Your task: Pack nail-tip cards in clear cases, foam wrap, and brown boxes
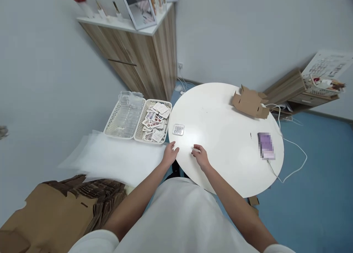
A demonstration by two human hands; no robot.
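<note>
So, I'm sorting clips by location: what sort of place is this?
Probably a packing workroom: a white plastic basket of printed white cards, stacked flat brown cardboard, and translucent white sheets.

Readable text: none in this view.
Cards [158, 122] in the right-hand basket [150, 141]: dark and coloured print, too small to read.
Small flat case [178, 129] at the table's [220, 135] left edge: fine purplish markings, unreadable.
Purple object [266, 145] at the table's right: pixelated, unreadable.
White sheet [325, 65] at far right: rows of small marks, unreadable.
</note>
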